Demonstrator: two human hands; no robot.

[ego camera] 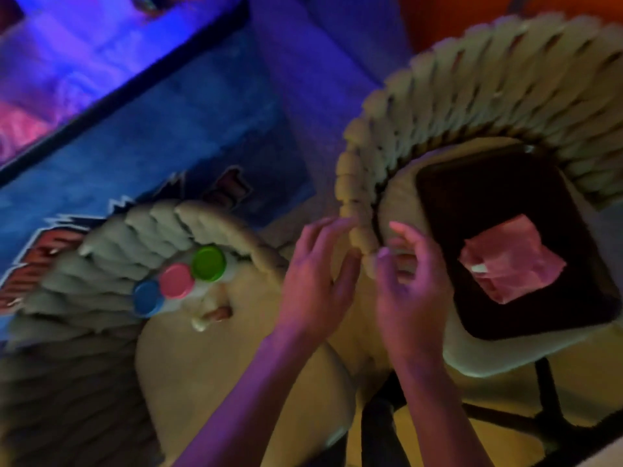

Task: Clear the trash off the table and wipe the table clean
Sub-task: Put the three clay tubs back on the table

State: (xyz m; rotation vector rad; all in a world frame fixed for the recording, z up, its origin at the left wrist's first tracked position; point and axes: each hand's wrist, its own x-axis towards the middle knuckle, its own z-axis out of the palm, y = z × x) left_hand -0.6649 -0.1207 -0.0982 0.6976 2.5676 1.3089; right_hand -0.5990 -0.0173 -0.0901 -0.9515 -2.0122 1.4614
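Both my hands hover between two woven beige chairs, and neither holds anything I can make out. My left hand (315, 281) has its fingers stretched up toward the end of the right chair's braided armrest (359, 227). My right hand (409, 281) is beside it, fingers loosely bent near the same armrest. A dark tray (472, 203) lies on the right chair's seat with a pink folded cloth or napkin (510, 257) on it. The whole view is blurred. No table is in view.
The left chair (188, 358) carries three round lids or tubs, green (208, 263), pink (177, 281) and blue (148, 298), plus small scraps (210, 316). A blue rug with lettering (168, 156) covers the floor. The right chair's black legs (546, 392) show below.
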